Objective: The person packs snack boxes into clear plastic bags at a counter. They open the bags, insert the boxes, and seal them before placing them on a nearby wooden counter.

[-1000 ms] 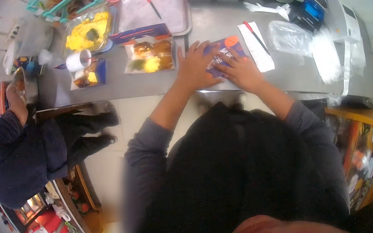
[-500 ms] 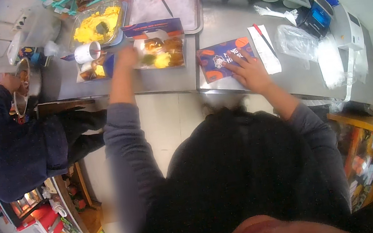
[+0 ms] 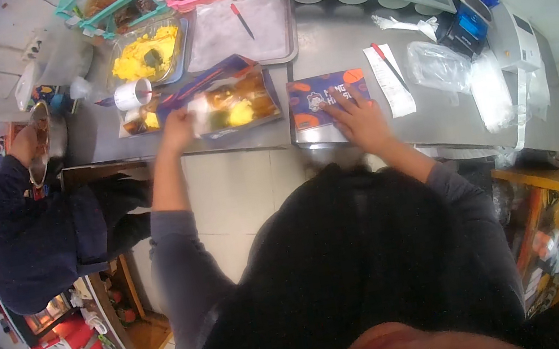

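An open blue-and-orange food box (image 3: 274, 106) sits on the counter, turned at an angle, with yellow food and brown pieces inside. Fingers closed, my left hand (image 3: 176, 131) grips its near left edge. To the right lies a closed printed box (image 3: 310, 102) in the same colours. My right hand (image 3: 360, 120) rests flat on its lid, fingers spread. Behind my left hand, another box (image 3: 148, 119) of food is partly hidden, with a paper roll (image 3: 133, 94) on it.
A tub of yellow food (image 3: 147, 54) and a paper-lined tray (image 3: 228, 36) with a pen stand behind. Right of the closed box are a receipt (image 3: 390, 80) with a red pen, plastic bags and a printer (image 3: 517, 38). At left another person (image 3: 44, 212) handles a metal pot (image 3: 53, 141).
My left hand has moved left and nearer to me. The open box has turned and shifted with it. The closed box and my right hand have slid slightly left.
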### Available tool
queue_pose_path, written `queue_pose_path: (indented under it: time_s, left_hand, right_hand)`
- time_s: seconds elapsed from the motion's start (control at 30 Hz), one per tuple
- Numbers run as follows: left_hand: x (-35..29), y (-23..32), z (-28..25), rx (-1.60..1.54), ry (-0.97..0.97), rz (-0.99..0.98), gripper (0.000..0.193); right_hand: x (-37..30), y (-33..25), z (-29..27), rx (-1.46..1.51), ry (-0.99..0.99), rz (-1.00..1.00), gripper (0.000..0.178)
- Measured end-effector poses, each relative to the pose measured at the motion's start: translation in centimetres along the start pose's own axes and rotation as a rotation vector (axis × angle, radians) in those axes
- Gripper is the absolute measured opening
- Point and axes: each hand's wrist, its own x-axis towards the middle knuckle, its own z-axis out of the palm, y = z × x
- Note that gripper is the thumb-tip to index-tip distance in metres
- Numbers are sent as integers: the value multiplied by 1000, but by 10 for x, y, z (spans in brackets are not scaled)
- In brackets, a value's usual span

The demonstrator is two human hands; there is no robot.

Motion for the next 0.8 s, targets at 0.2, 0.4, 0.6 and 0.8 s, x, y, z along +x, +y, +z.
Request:
queue_pose_path:
  time_s: [0.2,0.4,0.6,0.8]
  left_hand:
    - [-13,77,8,-111,-28,199,20]
    - [-7,134,92,-153,-203,69,27]
    - [-22,197,110,-127,386,372,78]
    - [6,220,119,-276,655,598,105]
  right_hand:
    - [9,-2,-13,414,88,93,61]
    - [61,1,-55,662,670,321,68]
    - [81,30,-61,804,519,429,65]
    - [91,21,-46,536,709,284,71]
